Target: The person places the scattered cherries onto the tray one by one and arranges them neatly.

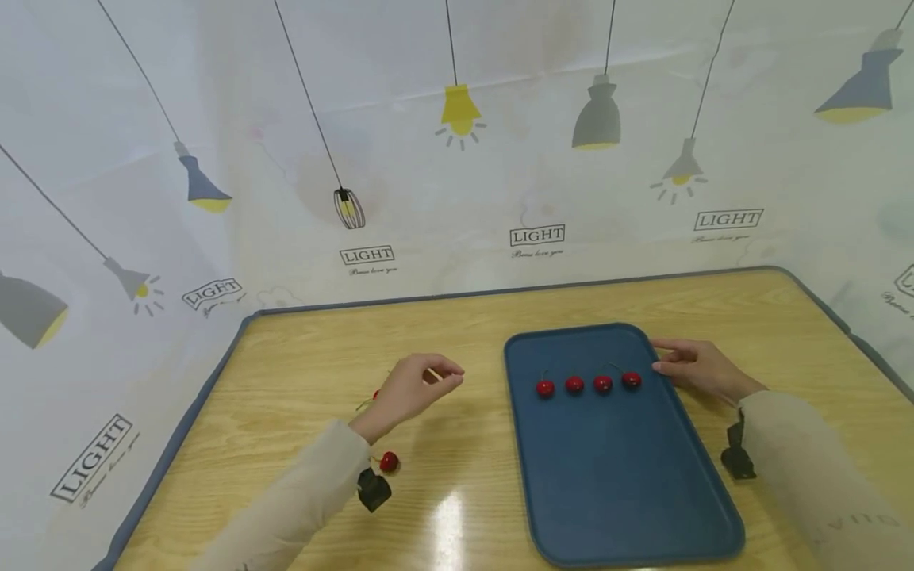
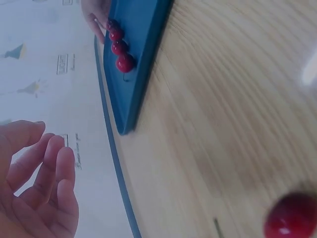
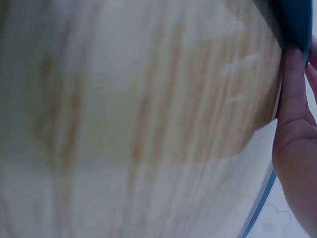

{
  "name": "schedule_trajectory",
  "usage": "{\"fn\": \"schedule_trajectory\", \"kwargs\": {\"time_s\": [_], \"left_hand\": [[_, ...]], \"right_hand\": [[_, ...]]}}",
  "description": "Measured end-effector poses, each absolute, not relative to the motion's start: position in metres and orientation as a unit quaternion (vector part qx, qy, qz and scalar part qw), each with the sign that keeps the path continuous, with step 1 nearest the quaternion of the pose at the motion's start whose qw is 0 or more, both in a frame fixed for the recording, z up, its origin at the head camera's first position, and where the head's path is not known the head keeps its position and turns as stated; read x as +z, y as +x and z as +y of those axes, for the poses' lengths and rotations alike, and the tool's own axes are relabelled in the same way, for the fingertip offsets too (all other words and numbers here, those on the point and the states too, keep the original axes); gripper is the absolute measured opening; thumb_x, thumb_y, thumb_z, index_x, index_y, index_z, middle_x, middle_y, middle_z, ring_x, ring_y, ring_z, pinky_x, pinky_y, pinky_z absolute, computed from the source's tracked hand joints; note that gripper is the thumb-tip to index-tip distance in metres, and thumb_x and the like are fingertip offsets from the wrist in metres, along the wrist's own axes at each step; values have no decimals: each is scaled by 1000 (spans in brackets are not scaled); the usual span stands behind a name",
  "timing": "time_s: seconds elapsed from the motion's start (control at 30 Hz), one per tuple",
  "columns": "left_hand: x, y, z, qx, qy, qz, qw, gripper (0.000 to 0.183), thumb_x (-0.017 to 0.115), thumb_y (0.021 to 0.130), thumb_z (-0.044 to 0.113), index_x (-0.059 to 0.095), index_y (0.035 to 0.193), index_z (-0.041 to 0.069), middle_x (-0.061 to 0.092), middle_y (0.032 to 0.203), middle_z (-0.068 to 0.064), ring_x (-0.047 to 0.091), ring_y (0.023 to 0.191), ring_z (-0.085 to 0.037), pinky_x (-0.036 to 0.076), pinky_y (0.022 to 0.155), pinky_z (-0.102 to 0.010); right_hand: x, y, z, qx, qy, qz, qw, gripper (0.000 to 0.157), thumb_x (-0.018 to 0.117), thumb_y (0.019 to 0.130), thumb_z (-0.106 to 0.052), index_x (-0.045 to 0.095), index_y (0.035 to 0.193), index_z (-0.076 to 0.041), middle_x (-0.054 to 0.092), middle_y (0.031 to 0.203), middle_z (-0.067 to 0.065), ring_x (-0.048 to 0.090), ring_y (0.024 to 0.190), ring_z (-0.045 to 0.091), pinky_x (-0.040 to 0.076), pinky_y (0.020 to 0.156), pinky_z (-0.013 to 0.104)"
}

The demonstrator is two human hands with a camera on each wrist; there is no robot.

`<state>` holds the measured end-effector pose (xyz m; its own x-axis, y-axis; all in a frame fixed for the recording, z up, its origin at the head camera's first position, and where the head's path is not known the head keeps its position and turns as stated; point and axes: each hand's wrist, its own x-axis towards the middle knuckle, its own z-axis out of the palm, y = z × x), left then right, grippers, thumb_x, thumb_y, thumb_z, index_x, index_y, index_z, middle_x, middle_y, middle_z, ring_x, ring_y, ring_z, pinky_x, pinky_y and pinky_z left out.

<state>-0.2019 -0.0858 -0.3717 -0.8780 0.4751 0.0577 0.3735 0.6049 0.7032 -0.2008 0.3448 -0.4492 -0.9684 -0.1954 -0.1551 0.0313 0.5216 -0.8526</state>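
Note:
Several red cherries [image 1: 574, 385] with stems lie in a row across the upper part of a blue tray [image 1: 628, 476]. To the left of the tray, my left hand [image 1: 410, 392] is above the table, fingers loosely bent and holding nothing. A cherry [image 1: 389, 461] rests on the wood by the left wrist; another cherry [image 1: 376, 394] is partly hidden behind that hand. My right hand [image 1: 703, 371] touches the tray's right rim with its thumb and fingertips. In the right wrist view, its straight thumb [image 3: 293, 82] lies against the tray edge.
The light wooden table [image 1: 307, 349] has a dark blue edge. Behind and beside it hangs a pale sheet [image 1: 400, 119] printed with lamps and words. Black straps with small devices sit at both wrists.

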Motion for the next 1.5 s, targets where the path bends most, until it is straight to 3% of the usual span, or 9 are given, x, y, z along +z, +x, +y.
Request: {"fn": "schedule_trajectory", "kwargs": {"time_s": [0.6, 1.27, 1.5], "left_hand": [[-406, -180, -165, 387, 198, 897, 82, 20, 63, 82, 11, 64, 98, 0, 61, 81, -1, 56, 74, -15, 46, 64, -25], [-433, -150, -192, 402, 26, 911, 89, 10, 67, 77, 7, 64, 86, 5, 58, 75, 1, 53, 67, -11, 44, 59, -22], [-439, -147, -188, 411, 2, 909, 64, 6, 67, 77, 6, 65, 83, 5, 57, 71, 1, 52, 65, -11, 44, 58, -21]], "right_hand": [[-447, -202, 345, -483, -51, 866, 118, 62, 57, 87, -28, 31, 135, 2, 51, 109, 22, 53, 89, 10, 48, 74, 26], [-448, -200, 344, -480, -47, 869, 115, 62, 57, 86, -29, 32, 134, 3, 52, 107, 21, 53, 90, 15, 48, 73, 27], [-450, -201, 345, -483, -51, 867, 113, 62, 57, 87, -28, 32, 134, 3, 53, 106, 21, 54, 89, 14, 48, 73, 26]]}}
